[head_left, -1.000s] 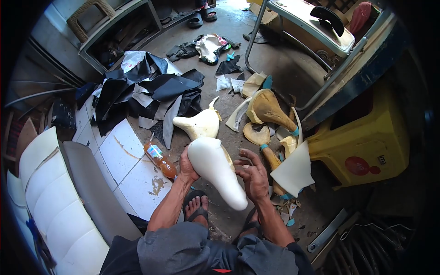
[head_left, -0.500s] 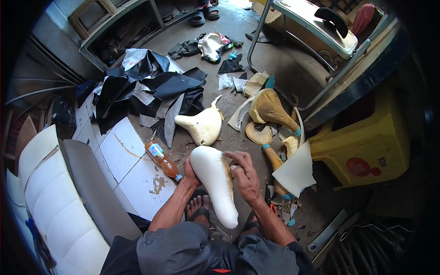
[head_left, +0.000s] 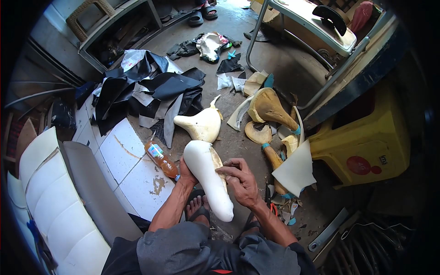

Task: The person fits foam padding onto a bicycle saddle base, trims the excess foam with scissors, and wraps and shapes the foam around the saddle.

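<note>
A smooth white saddle-shaped foam piece (head_left: 204, 169) is tilted above my feet, its narrow end pointing down toward me. My left hand (head_left: 188, 173) grips its wide end from the left side. At its right edge, where a yellowish-brown underside shows, my right hand (head_left: 240, 181) touches it with bent fingers; whether they pinch anything is too small to tell. Just beyond lies a cream saddle-shaped piece (head_left: 201, 124) on the floor. An orange-brown bottle (head_left: 161, 159) lies to the left of my left hand.
Black and grey material scraps (head_left: 151, 87) are heaped at the upper left. Worn brown saddle pieces (head_left: 270, 110) and a white sheet scrap (head_left: 295, 172) lie at right, beside a yellow stool (head_left: 366, 142). A cushioned seat (head_left: 64, 192) stands at left. A person's sandalled feet (head_left: 203, 16) show beyond.
The white foam piece has turned, its narrow end swinging left and its brown side edge showing more. My right hand has moved left and lower, onto that edge.
</note>
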Demonstrator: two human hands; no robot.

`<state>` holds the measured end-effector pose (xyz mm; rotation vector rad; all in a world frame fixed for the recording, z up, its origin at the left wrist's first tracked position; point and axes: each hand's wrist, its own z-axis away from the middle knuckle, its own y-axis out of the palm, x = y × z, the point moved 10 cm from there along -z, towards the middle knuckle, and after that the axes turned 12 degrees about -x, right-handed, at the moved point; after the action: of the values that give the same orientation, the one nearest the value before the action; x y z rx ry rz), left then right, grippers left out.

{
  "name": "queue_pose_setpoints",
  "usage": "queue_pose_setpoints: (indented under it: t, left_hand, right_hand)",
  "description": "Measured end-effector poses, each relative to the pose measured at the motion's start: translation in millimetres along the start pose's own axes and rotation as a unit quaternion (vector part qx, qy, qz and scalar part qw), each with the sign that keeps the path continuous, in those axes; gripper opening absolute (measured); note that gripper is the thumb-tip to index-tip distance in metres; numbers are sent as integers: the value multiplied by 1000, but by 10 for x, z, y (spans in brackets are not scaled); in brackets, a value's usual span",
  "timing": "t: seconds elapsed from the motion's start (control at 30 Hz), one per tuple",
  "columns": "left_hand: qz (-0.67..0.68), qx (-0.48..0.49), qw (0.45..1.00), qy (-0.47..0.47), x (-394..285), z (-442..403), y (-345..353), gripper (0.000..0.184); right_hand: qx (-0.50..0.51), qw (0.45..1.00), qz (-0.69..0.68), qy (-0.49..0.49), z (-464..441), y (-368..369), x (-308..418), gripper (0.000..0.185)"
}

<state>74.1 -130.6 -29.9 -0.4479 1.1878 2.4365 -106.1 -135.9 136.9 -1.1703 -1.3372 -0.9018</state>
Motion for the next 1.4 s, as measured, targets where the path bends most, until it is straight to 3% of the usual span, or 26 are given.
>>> queue_pose_setpoints:
  t: [0.27, 0.33, 0.43, 0.53, 0.73, 0.8, 0.87, 0.9, 1.0, 1.03, 1.07, 1.13, 1.17, 1.2, 1.27, 1.33, 1.37, 1.4]
  left_hand:
    - [39, -3, 999, 28, -220, -43, -207, 54]
    - [-4, -58, 997, 59, -324, 3, -244, 54]
    - [26, -35, 998, 34, -276, -3, -305, 54]
    - [22, 29, 999, 17, -199, 28, -180, 54]
    - [10, -19, 998, 51, -221, -52, -268, 52]
    - [24, -34, 999, 34, -210, -50, -331, 52]
    - [39, -43, 998, 4, -124, -100, -343, 52]
    - [-5, -24, 1000, 13, -124, -125, -341, 56]
    - [-84, 29, 995, 47, 1, -227, -360, 55]
    - [-149, 9, 988, 35, 153, -341, -590, 52]
    - [-215, -12, 976, 25, 261, -402, -742, 49]
    - [-274, -27, 961, 36, 271, -337, -699, 45]
    - [-377, -10, 925, 51, 255, -301, -657, 45]
    - [-474, 7, 878, 67, 250, -282, -615, 46]
    - [-489, -26, 869, 65, 217, -307, -642, 41]
    - [-535, 8, 823, 189, 17, -271, -321, 41]
    - [-536, 8, 823, 190, -7, -264, -244, 41]
    - [-597, -8, 752, 278, -166, -92, 71, 36]
  right_hand:
    - [74, 996, -38, -19, 155, 17, 152, 37]
    - [85, 994, -56, -26, 160, -11, 170, 37]
    - [81, 996, -40, -18, 87, -6, 158, 36]
    - [1, 994, 65, -85, -101, 37, 244, 48]
    - [55, 967, 166, -188, 106, 9, 245, 55]
    - [74, 981, 114, -140, 216, -119, 142, 44]
    - [-37, 987, 143, -60, 198, -567, -34, 36]
    - [-143, 966, 206, -59, 170, -903, -65, 39]
    - [-360, 859, 356, 73, 366, -2016, -599, 44]
    - [-389, 799, 441, 127, 484, -2330, -771, 52]
    - [-392, 797, 441, 126, 484, -2428, -782, 52]
    - [-434, 693, 533, 217, 637, -2714, -820, 64]
    - [-420, 678, 566, 210, 651, -2794, -896, 74]
    - [-419, 677, 567, 213, 665, -2938, -926, 74]
    - [-284, 823, 375, 320, 605, -2959, -1427, 78]
    - [-286, 827, 371, 312, 607, -2972, -1443, 78]
    - [-288, 832, 366, 300, 575, -2970, -1441, 77]
    - [-287, 833, 365, 299, 521, -2941, -1451, 77]
